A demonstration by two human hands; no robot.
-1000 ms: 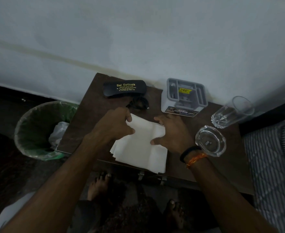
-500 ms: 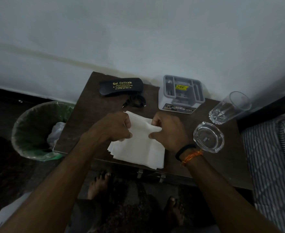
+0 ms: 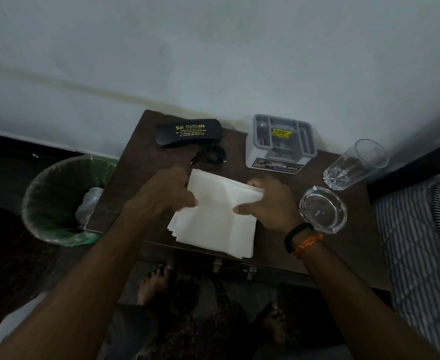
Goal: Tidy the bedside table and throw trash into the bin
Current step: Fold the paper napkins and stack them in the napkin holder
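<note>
A stack of white paper napkins (image 3: 215, 219) lies on the dark wooden bedside table (image 3: 133, 162), near its front edge. My left hand (image 3: 165, 194) grips the stack's left side and my right hand (image 3: 268, 203) grips its right side, thumbs on top. Left of the table on the floor stands a round bin (image 3: 55, 201) with a green liner and a crumpled clear bag inside.
A black spectacle case (image 3: 187, 132) and a coiled black cable (image 3: 211, 155) lie at the table's back. A grey organiser box (image 3: 281, 141), a drinking glass (image 3: 356, 165) and a glass ashtray (image 3: 322, 209) stand to the right. A striped mattress (image 3: 421, 242) borders the right side.
Both hands have drawn closer together on the napkin stack, squaring its edges. The stack sits slightly further back on the table than before.
</note>
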